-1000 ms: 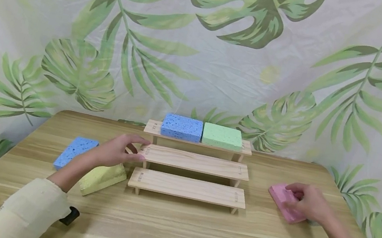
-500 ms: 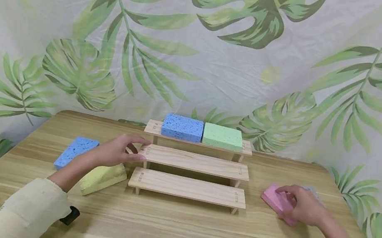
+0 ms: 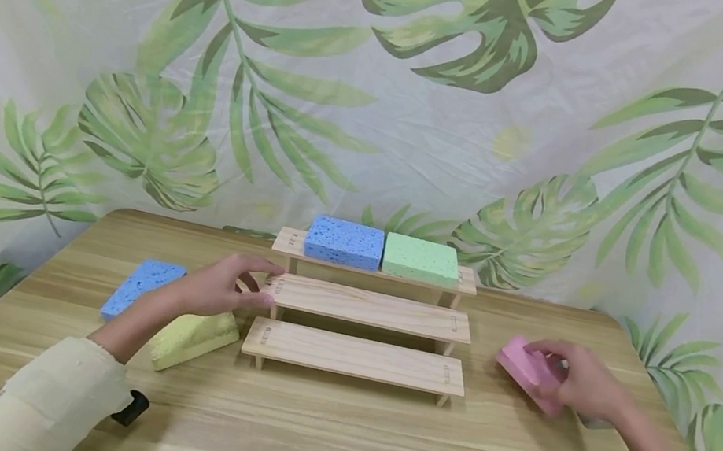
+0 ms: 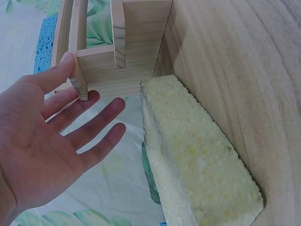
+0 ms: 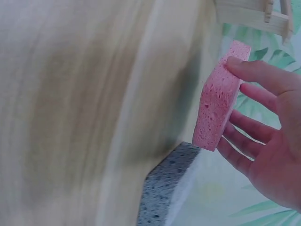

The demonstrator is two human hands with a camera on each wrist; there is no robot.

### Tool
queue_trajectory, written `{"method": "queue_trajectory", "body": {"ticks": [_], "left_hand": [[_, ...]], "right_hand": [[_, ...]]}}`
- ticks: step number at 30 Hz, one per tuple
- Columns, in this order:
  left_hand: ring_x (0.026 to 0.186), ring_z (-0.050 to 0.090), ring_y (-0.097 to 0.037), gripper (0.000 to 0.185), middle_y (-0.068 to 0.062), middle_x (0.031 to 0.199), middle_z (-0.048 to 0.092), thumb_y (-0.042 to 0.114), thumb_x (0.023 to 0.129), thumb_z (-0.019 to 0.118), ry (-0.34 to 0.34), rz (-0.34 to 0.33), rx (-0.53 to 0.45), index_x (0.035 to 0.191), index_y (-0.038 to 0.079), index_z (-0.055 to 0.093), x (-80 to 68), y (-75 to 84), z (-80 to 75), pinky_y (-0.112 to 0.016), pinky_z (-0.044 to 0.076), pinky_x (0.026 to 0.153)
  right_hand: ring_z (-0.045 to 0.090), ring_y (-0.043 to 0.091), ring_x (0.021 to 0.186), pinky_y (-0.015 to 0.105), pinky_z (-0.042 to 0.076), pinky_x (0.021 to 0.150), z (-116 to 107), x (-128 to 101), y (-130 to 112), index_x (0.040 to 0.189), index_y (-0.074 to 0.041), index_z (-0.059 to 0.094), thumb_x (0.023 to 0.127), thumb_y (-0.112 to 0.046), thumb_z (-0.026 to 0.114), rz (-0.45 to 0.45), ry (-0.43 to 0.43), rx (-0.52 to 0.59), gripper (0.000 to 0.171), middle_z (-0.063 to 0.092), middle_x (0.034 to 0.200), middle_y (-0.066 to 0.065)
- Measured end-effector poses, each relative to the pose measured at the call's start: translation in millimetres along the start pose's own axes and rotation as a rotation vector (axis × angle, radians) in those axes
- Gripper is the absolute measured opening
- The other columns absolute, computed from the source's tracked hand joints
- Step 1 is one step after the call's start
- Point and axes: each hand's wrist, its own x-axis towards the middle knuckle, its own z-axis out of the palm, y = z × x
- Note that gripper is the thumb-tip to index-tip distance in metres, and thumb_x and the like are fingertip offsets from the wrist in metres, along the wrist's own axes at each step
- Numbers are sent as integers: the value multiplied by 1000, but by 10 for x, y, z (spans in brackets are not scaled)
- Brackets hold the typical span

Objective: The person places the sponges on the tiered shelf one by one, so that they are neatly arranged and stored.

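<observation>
Fingers of the right hand point(image 3: 582, 384) pinch a pink sponge point(image 3: 524, 368), lifted just right of the wooden rack point(image 3: 367, 309); the left hand point(image 3: 224, 286), spread, touches the rack's left end.

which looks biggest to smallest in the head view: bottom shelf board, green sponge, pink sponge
1. bottom shelf board, clearly largest.
2. green sponge.
3. pink sponge, though partly hidden by the right hand and tilted, so its rank against the green one is unsure.

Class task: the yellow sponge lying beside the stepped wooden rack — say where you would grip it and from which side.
Grip the yellow sponge across its two long sides, near the middle, from above. It lies flat on the table, its top clear, and the left hand hovers open just above it.
</observation>
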Motion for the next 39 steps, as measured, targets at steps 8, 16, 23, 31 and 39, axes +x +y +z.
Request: {"method": "queue_trajectory", "body": {"ticks": [8, 16, 23, 31, 39], "left_hand": [[109, 68, -45, 52, -36, 144, 51, 13, 102, 67, 11, -17, 2, 143, -14, 51, -1, -5, 6, -47, 61, 86], [109, 68, -45, 51, -36, 144, 52, 13, 102, 68, 17, -17, 17, 143, -14, 52, 5, 1, 1, -47, 61, 86], [108, 69, -44, 52, -35, 143, 53, 14, 102, 69, 17, -16, 28, 142, -14, 52, 2, -3, 6, -45, 61, 84], [108, 68, -44, 52, -35, 144, 53, 15, 102, 68, 17, -21, 22, 143, -13, 53, -8, 5, 2, -44, 61, 83], [108, 68, -44, 51, -35, 144, 53, 15, 102, 68, 17, -28, 23, 143, -13, 53, -10, 23, 0, -46, 61, 85]], "right_hand": [[70, 33, 91, 29, 55, 65, -189, 58, -110, 126, 5, 68, 75, -7, 88, 7, -2, 75, 56, 71, 110, 26], [73, 34, 93, 26, 55, 62, -362, 114, -220, 131, 2, 67, 79, -13, 88, -20, -13, 39, 59, 73, 110, 23], [71, 22, 92, 26, 56, 67, -361, 132, -277, 130, 0, 68, 76, -15, 89, -100, 28, 52, 60, 74, 111, 14], [64, 6, 90, 26, 59, 72, -369, 192, -408, 122, 2, 73, 77, -17, 90, -160, 82, 49, 52, 76, 109, 8], [66, 12, 92, 30, 60, 74, -403, 197, -498, 126, -3, 72, 77, -19, 90, -140, 59, 67, 54, 74, 114, 10]]}}
